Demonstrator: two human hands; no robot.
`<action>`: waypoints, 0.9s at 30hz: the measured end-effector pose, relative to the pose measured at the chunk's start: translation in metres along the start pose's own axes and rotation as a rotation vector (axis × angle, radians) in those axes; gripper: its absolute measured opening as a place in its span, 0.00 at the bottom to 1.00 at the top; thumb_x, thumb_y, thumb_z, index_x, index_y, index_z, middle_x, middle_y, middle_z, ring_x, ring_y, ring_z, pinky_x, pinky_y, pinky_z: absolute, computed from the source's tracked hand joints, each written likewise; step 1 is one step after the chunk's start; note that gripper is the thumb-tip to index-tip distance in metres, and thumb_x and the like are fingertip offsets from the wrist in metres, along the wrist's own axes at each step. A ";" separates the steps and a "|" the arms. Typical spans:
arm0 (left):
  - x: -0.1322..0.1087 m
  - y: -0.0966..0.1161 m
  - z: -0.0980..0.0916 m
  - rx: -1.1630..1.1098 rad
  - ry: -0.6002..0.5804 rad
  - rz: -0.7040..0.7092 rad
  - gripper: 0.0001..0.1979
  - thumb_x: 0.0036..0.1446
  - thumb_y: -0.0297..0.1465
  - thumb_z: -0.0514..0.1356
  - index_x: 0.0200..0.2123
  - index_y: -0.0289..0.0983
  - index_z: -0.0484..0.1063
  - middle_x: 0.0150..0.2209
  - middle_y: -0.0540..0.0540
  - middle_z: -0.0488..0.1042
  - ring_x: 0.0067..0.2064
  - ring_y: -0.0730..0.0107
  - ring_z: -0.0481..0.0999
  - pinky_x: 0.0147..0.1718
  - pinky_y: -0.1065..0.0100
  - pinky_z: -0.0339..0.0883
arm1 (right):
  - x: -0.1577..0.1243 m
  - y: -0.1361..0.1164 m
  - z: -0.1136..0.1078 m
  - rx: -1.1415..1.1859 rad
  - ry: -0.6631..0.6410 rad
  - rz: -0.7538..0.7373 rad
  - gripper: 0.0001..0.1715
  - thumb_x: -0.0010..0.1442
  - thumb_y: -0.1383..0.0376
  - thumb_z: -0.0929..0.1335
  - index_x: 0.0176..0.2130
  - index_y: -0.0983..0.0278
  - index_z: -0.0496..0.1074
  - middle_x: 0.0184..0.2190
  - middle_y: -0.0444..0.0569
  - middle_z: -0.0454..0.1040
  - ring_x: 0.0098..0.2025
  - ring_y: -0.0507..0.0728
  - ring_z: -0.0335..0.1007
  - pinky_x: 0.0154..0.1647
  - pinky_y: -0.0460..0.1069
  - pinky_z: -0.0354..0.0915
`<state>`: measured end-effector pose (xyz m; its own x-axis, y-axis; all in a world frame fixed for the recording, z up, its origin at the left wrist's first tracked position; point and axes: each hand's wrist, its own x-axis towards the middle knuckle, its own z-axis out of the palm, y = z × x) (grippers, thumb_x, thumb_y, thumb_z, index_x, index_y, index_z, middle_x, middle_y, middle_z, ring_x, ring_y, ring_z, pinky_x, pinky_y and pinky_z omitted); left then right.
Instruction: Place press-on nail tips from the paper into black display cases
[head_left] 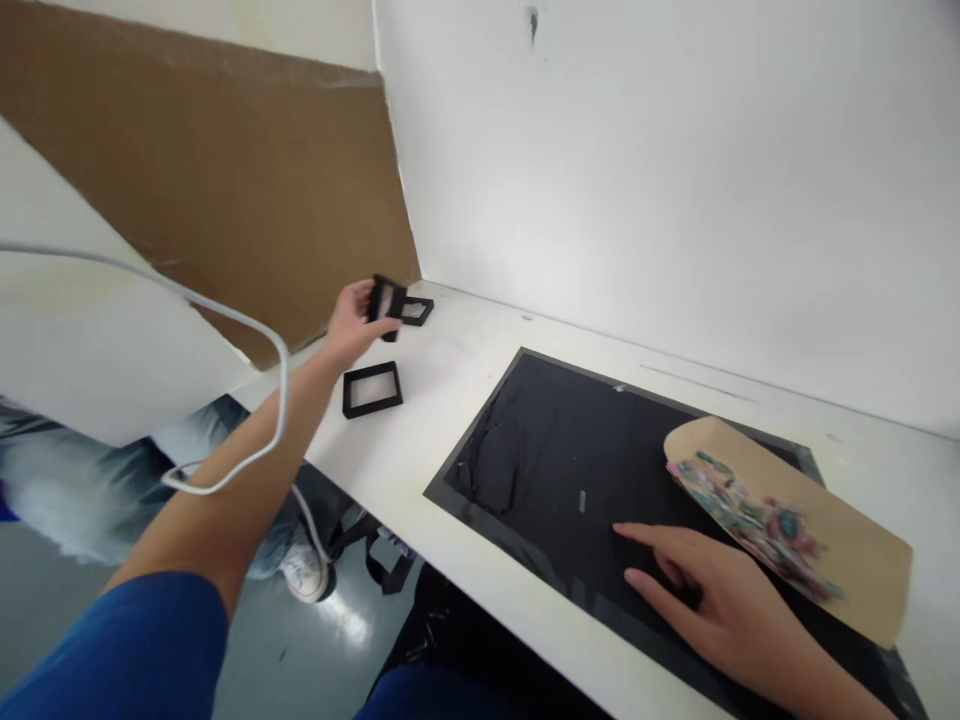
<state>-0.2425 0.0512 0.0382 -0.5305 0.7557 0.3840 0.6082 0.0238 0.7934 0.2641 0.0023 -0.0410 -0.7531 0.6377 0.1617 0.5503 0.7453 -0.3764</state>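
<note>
Right hand [712, 595] released, fingers spread over black mat [559, 445]; contact unclear. Tan board [847, 530] with coloured pattern [765, 530] just beyond. Loose frame [373, 408] lies on white table [442, 390], long axis left-right, inward of front edge, nearer left hand [351, 325]; tabletop strip parts it from mat. Left hand grasps held frame [399, 302], upright-tilted, blurred. Far frame [428, 312] just behind, near wall [637, 180].

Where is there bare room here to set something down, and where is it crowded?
Bare white tabletop lies between the nearer black frame and the dark mat, and in a narrower strip between mat and back wall. Crowded: the far-left corner, with the left hand, held frame and another frame; and the mat's right part, with the tan piece and right hand.
</note>
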 end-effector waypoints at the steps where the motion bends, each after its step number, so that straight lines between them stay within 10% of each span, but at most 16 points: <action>1: -0.006 0.016 0.018 -0.115 -0.054 0.040 0.37 0.52 0.32 0.70 0.62 0.38 0.59 0.61 0.36 0.66 0.59 0.54 0.71 0.58 0.50 0.69 | -0.001 -0.001 -0.002 0.026 -0.016 0.010 0.21 0.66 0.55 0.67 0.55 0.59 0.74 0.25 0.41 0.71 0.24 0.52 0.70 0.25 0.48 0.68; 9: -0.160 0.142 0.154 -0.839 -0.684 0.203 0.50 0.40 0.51 0.73 0.61 0.48 0.52 0.61 0.38 0.65 0.57 0.52 0.75 0.49 0.53 0.75 | -0.004 -0.004 -0.014 0.481 0.109 0.090 0.31 0.71 0.52 0.62 0.68 0.56 0.59 0.35 0.45 0.71 0.28 0.51 0.65 0.30 0.47 0.68; 13: -0.213 0.173 0.157 -1.126 -1.067 0.081 0.61 0.49 0.44 0.73 0.70 0.59 0.28 0.60 0.41 0.68 0.54 0.57 0.77 0.50 0.54 0.75 | -0.005 -0.003 -0.021 0.507 0.477 -0.027 0.56 0.60 0.36 0.65 0.74 0.56 0.42 0.57 0.58 0.66 0.46 0.60 0.71 0.35 0.53 0.73; 15: -0.217 0.176 0.155 -1.162 -1.162 0.029 0.55 0.51 0.42 0.72 0.71 0.57 0.39 0.61 0.42 0.69 0.54 0.58 0.78 0.55 0.53 0.72 | -0.005 -0.004 -0.023 0.310 0.599 -0.056 0.71 0.49 0.32 0.71 0.74 0.55 0.36 0.67 0.62 0.56 0.61 0.70 0.64 0.53 0.65 0.71; 21: -0.212 0.176 0.159 -1.141 -1.491 -0.093 0.42 0.50 0.39 0.73 0.66 0.50 0.61 0.62 0.41 0.69 0.59 0.51 0.74 0.58 0.52 0.70 | -0.008 -0.024 -0.036 0.112 0.614 -0.096 0.66 0.51 0.54 0.76 0.73 0.59 0.39 0.71 0.60 0.52 0.71 0.72 0.50 0.70 0.69 0.52; 27: -0.205 0.168 0.158 -0.838 -1.442 -0.147 0.41 0.52 0.49 0.70 0.65 0.47 0.61 0.64 0.39 0.67 0.57 0.49 0.75 0.57 0.49 0.70 | -0.010 -0.030 -0.036 0.453 0.501 0.013 0.58 0.47 0.68 0.75 0.69 0.56 0.48 0.66 0.56 0.61 0.64 0.67 0.64 0.64 0.65 0.64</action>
<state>0.0619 0.0033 0.0182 0.6786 0.7326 -0.0528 -0.1088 0.1714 0.9792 0.2682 -0.0195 0.0018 -0.4295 0.7407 0.5166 0.2705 0.6513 -0.7090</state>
